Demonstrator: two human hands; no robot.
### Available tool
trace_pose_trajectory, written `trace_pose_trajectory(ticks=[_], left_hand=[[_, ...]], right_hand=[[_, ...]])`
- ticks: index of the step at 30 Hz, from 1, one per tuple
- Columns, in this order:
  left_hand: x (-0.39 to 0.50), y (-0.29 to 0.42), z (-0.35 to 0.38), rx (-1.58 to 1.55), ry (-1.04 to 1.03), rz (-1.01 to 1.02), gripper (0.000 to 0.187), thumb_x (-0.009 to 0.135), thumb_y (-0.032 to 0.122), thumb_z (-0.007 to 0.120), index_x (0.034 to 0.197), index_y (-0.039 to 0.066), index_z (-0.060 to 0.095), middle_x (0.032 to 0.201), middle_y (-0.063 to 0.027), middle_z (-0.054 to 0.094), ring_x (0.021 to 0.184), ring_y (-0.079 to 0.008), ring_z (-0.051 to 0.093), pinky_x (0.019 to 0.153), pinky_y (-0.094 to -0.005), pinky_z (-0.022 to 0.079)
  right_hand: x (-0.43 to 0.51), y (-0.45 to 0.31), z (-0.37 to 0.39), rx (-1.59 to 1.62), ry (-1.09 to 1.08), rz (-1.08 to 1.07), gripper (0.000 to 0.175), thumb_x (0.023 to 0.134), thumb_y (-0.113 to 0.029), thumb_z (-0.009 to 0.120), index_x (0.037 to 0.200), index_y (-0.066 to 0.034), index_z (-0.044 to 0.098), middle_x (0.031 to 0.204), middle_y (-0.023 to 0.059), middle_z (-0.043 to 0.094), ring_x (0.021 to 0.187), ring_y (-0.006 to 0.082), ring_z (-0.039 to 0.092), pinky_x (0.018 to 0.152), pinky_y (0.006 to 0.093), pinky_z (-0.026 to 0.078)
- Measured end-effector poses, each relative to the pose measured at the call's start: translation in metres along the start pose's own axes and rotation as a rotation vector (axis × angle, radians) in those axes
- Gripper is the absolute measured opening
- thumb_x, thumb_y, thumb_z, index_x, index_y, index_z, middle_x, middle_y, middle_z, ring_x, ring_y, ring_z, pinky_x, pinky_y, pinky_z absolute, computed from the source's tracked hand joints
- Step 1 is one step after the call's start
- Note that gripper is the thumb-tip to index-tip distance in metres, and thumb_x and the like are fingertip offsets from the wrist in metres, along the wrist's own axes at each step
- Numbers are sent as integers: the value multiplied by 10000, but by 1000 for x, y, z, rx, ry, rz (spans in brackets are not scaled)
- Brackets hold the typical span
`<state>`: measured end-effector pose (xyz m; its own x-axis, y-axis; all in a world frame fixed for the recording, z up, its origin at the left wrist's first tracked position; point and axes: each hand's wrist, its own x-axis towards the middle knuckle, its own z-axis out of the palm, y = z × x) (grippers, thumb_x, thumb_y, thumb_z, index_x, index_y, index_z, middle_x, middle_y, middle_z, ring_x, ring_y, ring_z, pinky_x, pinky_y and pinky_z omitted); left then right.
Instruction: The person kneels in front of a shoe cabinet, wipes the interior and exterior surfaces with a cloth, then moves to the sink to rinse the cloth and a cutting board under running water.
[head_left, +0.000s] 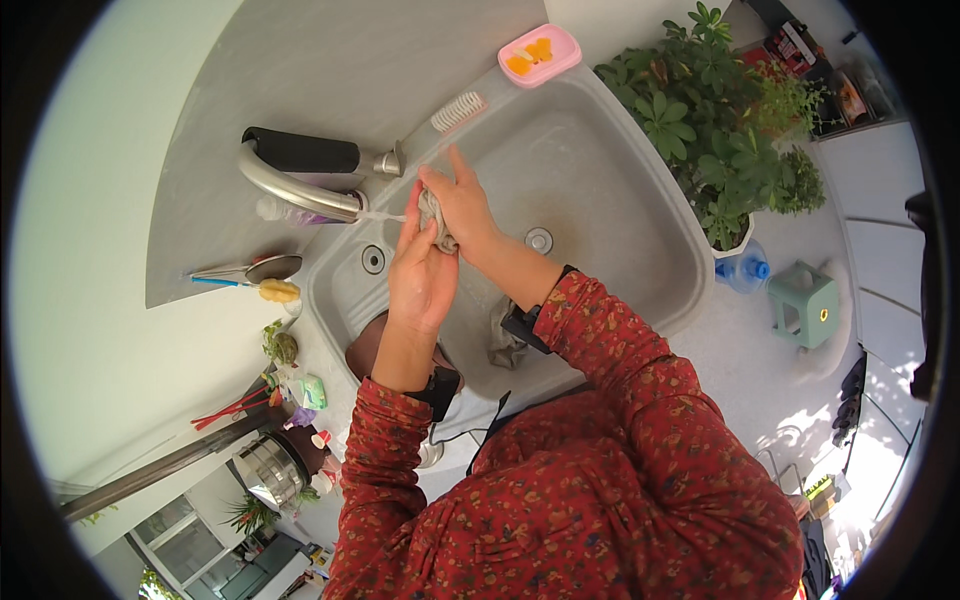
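Note:
Between my palms a small wet grey cloth (436, 221) is pressed, over the sink basin. My left hand (421, 274) lies on its left and lower side, palm up, and my right hand (466, 206) covers it from the right with fingers extended. A thin stream of water runs from the curved metal faucet (300, 191) onto the fingers and cloth. Another greyish cloth (506, 337) lies in the sink, partly behind my right wrist. The drain (538, 240) shows to the right of my hands.
On the sink's rim (600, 90) are a white-bristled brush (459, 111) and a pink soap dish (551, 71) with orange pieces. A brown basin (367, 345) sits under my left forearm. Beyond the right rim stand a potted plant (712, 142), a blue bottle (742, 268) and a green stool (804, 306).

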<state>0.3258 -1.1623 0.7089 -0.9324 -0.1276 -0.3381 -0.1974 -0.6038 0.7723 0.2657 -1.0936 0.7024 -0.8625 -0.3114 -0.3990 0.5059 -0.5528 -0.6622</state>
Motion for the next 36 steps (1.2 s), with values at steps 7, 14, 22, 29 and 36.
trace_pose_trajectory(ticks=[7,14,22,29,36], left_hand=[[10,19,0,-37,280,61,461,1040,283,366,1467,115,322,1463,-79,362,1347,-225,348,1094,-405,325],[1,8,-2,-52,177,51,466,1043,336,355,1465,139,346,1411,-33,428,1239,-203,472,1030,-369,402],[-2,-18,-29,68,123,124,488,1033,272,356,1471,63,307,1504,-81,339,1391,-262,298,1129,-387,266],[15,-14,-60,1419,347,571,507,1022,309,313,1429,8,350,1497,-206,311,1399,-358,253,1130,-418,237],[2,-31,-48,556,450,95,573,1028,404,294,1417,-14,341,1428,-180,393,1308,-252,375,1079,-363,299]], right_hand=[[-29,41,10,-412,-212,-276,679,952,-313,504,1487,6,234,1523,308,172,1439,389,172,1148,372,206],[-12,35,4,-351,-95,-164,686,957,-304,514,1504,-22,209,1546,233,197,1374,291,326,1108,378,289],[-18,35,5,211,-145,140,616,957,-246,517,1492,-58,276,1421,193,369,1323,292,354,1109,377,274],[-17,60,7,-82,-66,-156,343,897,-190,622,1180,-2,569,1047,113,602,955,176,586,852,313,472],[13,49,-8,-63,-136,61,281,918,-306,630,805,-50,608,708,7,591,632,90,550,559,258,441]])
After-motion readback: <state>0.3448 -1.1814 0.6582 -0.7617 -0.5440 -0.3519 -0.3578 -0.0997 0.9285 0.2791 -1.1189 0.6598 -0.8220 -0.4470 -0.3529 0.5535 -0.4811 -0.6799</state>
